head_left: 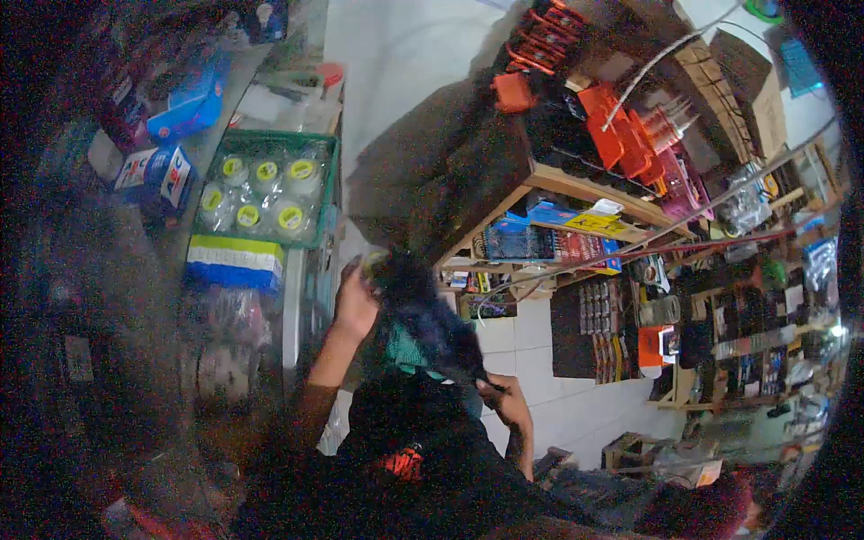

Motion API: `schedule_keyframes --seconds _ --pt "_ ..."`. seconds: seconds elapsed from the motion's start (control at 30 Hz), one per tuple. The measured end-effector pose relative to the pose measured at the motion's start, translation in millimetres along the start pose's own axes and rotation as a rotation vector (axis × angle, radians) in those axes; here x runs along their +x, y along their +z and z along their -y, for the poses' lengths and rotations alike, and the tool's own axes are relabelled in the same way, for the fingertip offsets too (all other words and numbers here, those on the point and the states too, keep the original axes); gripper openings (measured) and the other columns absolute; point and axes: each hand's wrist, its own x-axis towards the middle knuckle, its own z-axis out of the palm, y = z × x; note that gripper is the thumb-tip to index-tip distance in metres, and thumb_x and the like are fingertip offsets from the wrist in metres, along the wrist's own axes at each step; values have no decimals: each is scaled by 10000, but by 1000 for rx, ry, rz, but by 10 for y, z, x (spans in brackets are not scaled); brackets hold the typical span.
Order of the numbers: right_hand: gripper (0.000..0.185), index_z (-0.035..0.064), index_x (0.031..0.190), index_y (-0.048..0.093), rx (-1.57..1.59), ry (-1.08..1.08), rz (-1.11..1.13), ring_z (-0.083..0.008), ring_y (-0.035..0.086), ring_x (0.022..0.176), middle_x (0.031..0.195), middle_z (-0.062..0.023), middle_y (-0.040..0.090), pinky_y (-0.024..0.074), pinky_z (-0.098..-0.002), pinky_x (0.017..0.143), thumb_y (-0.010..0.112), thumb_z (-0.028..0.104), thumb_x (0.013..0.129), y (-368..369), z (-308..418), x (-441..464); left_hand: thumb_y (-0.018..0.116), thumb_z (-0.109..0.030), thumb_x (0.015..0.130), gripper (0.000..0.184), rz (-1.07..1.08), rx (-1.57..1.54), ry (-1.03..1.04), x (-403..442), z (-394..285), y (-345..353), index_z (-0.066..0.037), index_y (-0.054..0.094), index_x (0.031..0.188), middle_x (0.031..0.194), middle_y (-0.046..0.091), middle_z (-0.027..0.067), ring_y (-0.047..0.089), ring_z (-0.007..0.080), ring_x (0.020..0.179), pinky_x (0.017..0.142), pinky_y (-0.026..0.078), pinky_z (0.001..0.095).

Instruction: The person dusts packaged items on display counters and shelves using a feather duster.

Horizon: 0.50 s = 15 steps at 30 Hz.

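Observation:
A dark, soft-looking item (432, 319), blurred and dim, stretches between my two hands in front of my body. My left hand (356, 304) grips its upper left end, where a small yellowish patch shows beside the fingers. At the lower right end, my right hand (508, 401) pinches its edge. Just below the dark item is some teal mesh-like material (409, 349); I cannot tell whether the two are joined. Behind them is my dark shirt with a red print (402, 463).
Left of me, a green crate (333, 180) holds several clear jars with yellow-green lids, near blue-and-white boxes (155, 176). To the right, a wooden shelf (576, 184) carries orange plastic goods (621, 135). Wires cross in front of packed shelves. White floor tiles (526, 333) show between.

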Motion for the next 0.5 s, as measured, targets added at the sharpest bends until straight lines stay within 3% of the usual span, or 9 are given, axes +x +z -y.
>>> schedule_keyframes --seconds 0.1,0.13,0.2,0.3,0.4,0.5 --pt "150 18 853 689 -62 23 77 -38 369 575 666 84 492 275 -234 500 671 161 893 -28 -7 -15 501 -330 961 317 -1 68 76 57 26 -39 -92 610 1139 1064 668 78 624 244 1021 936 478 405" --pt "146 18 850 687 -73 17 72 -37 367 569 659 83 488 274 -236 497 670 157 892 -22 -2 -11 476 -340 979 313 66 -155 -187 17 -32 -168 -111 610 1145 1064 664 82 617 237 1035 933 476 409" --pt "139 18 846 683 -92 2 59 -35 361 559 645 80 480 272 -240 492 668 149 891 -6 19 2 482 -359 977 323 -15 -119 -130 -181 -118 208 -130 609 1165 1073 663 78 623 246 1020 919 489 418" --pt "143 18 812 658 13 49 -116 -36 358 543 620 80 452 270 -240 483 662 136 892 0 -195 39 512 -390 958 364 36 36 9 -4 -45 -73 -136 592 1206 1117 651 80 622 259 1024 916 497 431" --pt "157 22 779 630 -147 11 94 -38 354 530 605 80 432 262 -236 472 656 126 894 -103 -43 62 480 -391 975 393 0 -191 -96 -18 -46 -23 -136 544 1267 1194 616 77 601 272 1069 930 485 455" --pt "177 26 752 607 47 60 -45 -40 348 520 601 79 429 249 -231 466 640 116 902 6 16 74 427 -360 1001 367 -116 -44 -53 49 -64 -8 -139 541 1271 1201 611 82 588 274 1093 946 477 456"
